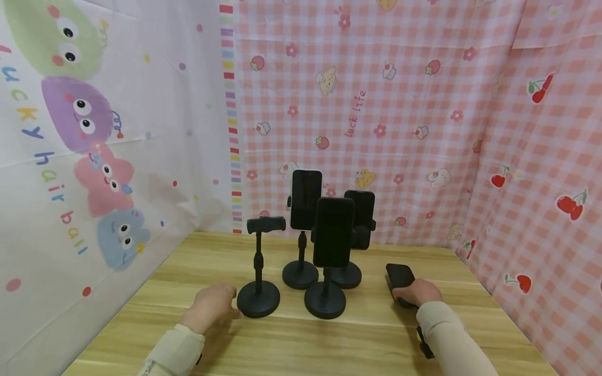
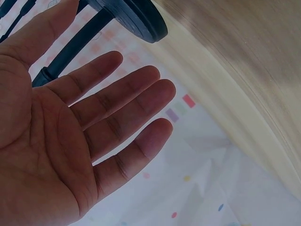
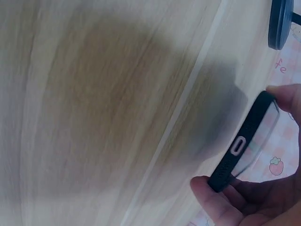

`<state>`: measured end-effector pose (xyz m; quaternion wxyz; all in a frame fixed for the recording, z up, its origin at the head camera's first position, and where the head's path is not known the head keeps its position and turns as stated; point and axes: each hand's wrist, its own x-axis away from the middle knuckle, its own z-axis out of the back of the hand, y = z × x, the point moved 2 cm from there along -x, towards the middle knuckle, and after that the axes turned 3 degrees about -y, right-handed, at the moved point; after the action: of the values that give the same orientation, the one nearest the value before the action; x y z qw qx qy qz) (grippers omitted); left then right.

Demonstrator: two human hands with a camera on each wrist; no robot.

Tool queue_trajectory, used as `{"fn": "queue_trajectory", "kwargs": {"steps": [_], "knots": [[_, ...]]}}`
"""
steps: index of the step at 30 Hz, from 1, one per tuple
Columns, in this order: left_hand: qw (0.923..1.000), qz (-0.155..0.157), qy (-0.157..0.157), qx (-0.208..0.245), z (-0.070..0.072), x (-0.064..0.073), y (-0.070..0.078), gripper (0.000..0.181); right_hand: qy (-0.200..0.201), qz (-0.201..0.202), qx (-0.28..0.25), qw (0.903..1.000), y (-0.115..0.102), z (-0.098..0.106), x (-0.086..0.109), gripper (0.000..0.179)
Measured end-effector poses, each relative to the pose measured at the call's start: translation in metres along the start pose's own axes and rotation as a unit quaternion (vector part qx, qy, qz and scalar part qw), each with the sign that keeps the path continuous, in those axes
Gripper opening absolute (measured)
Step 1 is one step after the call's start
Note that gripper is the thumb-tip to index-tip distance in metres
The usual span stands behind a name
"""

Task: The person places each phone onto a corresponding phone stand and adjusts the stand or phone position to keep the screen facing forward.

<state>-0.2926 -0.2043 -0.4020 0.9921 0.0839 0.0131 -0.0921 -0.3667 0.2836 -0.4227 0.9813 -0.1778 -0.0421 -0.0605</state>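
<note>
My left hand [image 1: 211, 307] is beside the round base of a black phone stand [image 1: 258, 300] whose top clamp bears no phone. In the left wrist view the fingers of that hand [image 2: 84, 122] are spread and fairly straight, with nothing in the palm. At the right, my right hand [image 1: 423, 292] grips a black smartphone [image 1: 398, 275] by its sides. The right wrist view shows thumb and fingers on opposite edges of the phone [image 3: 242, 141], its charging-port end toward the camera. A shadow lies on the wood beside it.
Three more stands hold upright phones: a front one [image 1: 334, 232], a back left one [image 1: 307, 199] and a back right one [image 1: 362, 219], partly hidden. The wooden table [image 1: 301, 347] meets a checked cloth [image 1: 400, 156] behind and a white printed cloth [image 1: 164, 130] at left.
</note>
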Motion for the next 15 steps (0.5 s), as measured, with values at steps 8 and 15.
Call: {"fn": "queue_trajectory", "kwargs": {"steps": [8,15], "knots": [[0.9999,0.002,0.006,-0.008,-0.003,-0.002,0.0,0.037,0.037,-0.009,-0.021,0.9991,-0.005,-0.002,-0.002,0.066],[0.9999,0.002,0.004,-0.01,-0.003,-0.001,0.002,0.036,0.08,-0.011,-0.067,0.9945,-0.013,-0.006,0.008,0.058]]}}
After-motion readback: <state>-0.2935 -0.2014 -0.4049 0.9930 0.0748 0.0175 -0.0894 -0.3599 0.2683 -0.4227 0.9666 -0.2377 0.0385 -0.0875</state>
